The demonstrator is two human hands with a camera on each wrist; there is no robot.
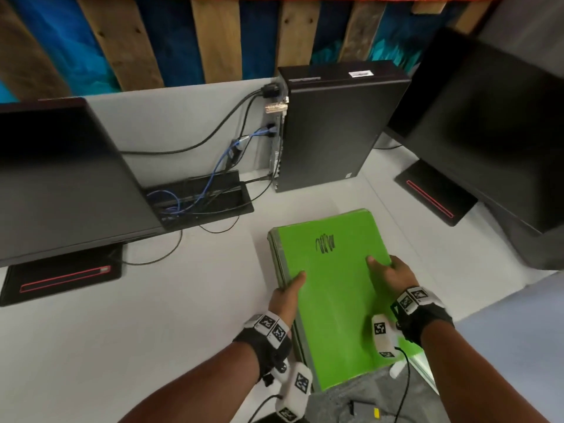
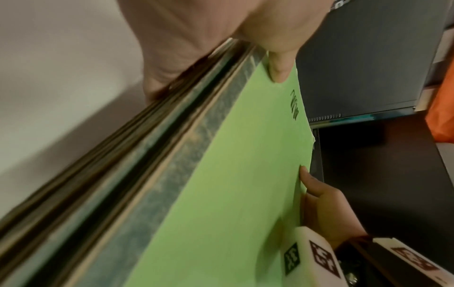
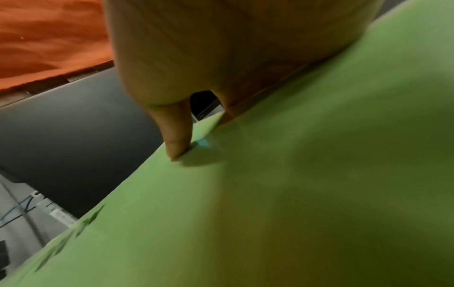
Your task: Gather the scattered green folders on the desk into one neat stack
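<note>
A stack of several bright green folders (image 1: 332, 288) lies lengthwise in front of me, its near end past the desk's front edge; the top cover bears a black scribble (image 1: 325, 242). My left hand (image 1: 288, 293) grips the stack's left edge, thumb on the top cover and fingers under. In the left wrist view the left hand's thumb (image 2: 277, 64) presses the green folders (image 2: 221, 194) above their layered edges. My right hand (image 1: 386, 271) grips the right edge, thumb on top. The right wrist view shows the right hand's thumb (image 3: 175, 136) on the green cover (image 3: 270, 213).
A black computer tower (image 1: 332, 126) stands behind the stack. Dark monitors (image 1: 58, 175) (image 1: 494, 132) flank it on red-striped bases. An open cable tray (image 1: 201, 196) with blue and black wires sits left of the tower. The white desk (image 1: 152, 315) ends near my right forearm.
</note>
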